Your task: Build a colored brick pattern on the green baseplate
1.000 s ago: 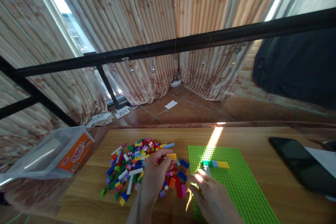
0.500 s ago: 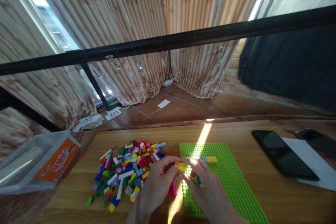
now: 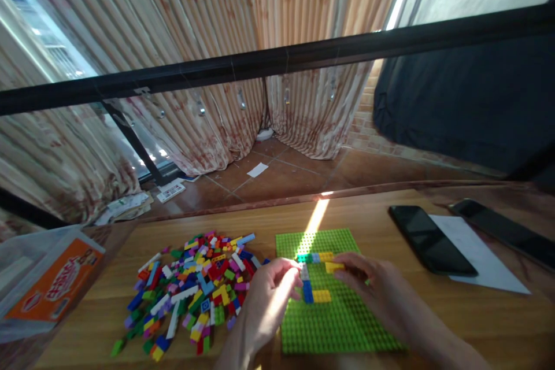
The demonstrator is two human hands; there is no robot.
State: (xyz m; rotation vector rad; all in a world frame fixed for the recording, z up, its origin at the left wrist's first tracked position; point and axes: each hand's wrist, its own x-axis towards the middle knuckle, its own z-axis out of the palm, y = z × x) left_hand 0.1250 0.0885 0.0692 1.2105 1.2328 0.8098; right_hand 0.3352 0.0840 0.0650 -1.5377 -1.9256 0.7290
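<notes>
My right hand [image 3: 368, 280] pinches a yellow brick [image 3: 333, 267] over the green baseplate [image 3: 342, 324], just in front of a row of bricks. That row holds a teal-green brick [image 3: 304, 258], a light-blue piece and a yellow brick [image 3: 326, 256] at its right end. From the row's left end, a grey-white brick [image 3: 304, 272] and a blue brick [image 3: 307, 292] run toward me, with another yellow brick [image 3: 321, 296] beside the blue one. My left hand [image 3: 271, 292] is at the baseplate's left edge, fingers curled and slightly apart, with nothing visible in them.
A pile of mixed loose bricks [image 3: 191, 289] spreads over the wooden table [image 3: 243, 222] on the left. Beyond it stands a clear plastic box [image 3: 39, 243] with an orange label. Two dark phones [image 3: 431, 240] and white paper [image 3: 489, 272] lie to the right.
The yellow brick has passed from between both hands into my right hand, which has moved right, away from the left. The bricks on the baseplate now show. The view has shifted.
</notes>
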